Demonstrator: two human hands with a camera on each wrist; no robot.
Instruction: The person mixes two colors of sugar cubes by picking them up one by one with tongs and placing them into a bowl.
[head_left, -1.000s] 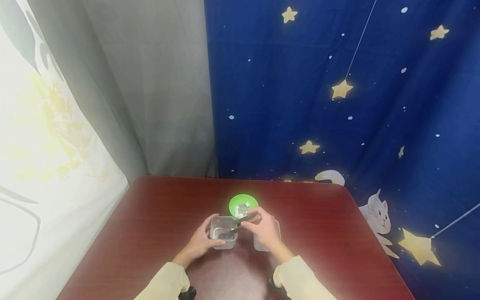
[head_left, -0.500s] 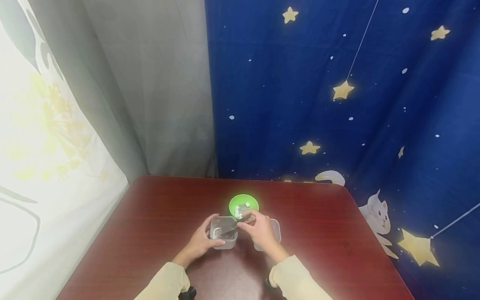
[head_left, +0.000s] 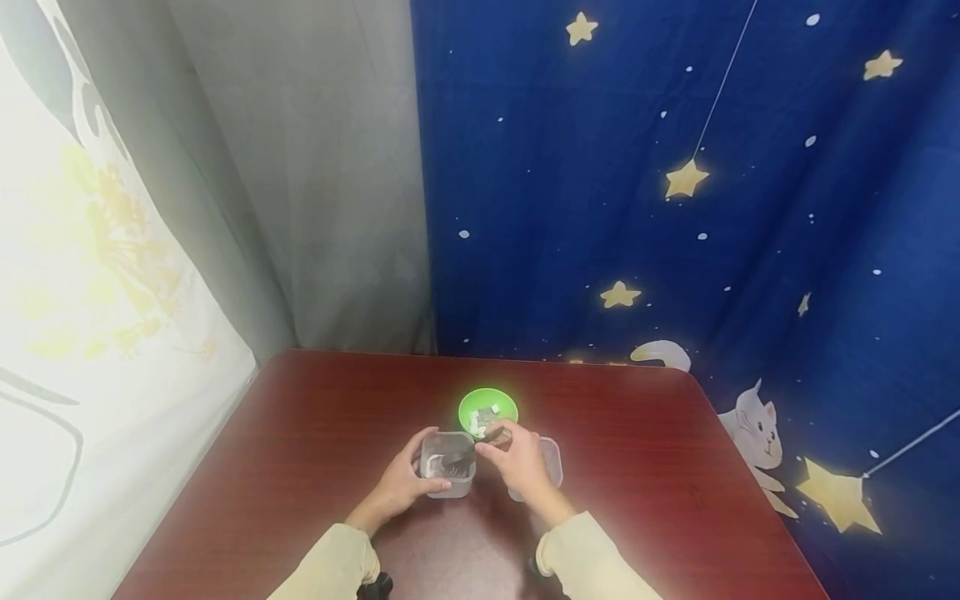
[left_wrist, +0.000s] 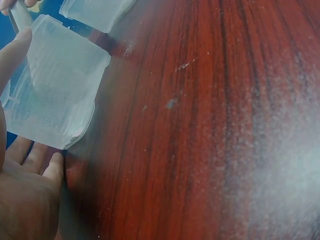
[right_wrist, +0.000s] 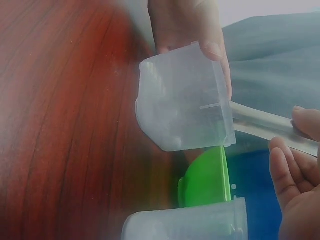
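My left hand grips a clear plastic container, its thumb over the near rim and its fingers around the side. In the right wrist view the container stands upright on the table. My right hand pinches metal tongs between thumb and fingers. The tips of the tongs reach down inside the container, where something white and something dark lie, too small to tell. Just behind is a green bowl with several white cubes and greyish pieces in it.
A second clear container stands on the right, partly behind my right hand. All of it rests on a red-brown wooden table. Grey and blue starry curtains hang beyond the table's far edge.
My right hand has shifted slightly left and the tongs' arms have come closer together inside the container. My left hand and the container have stayed put.
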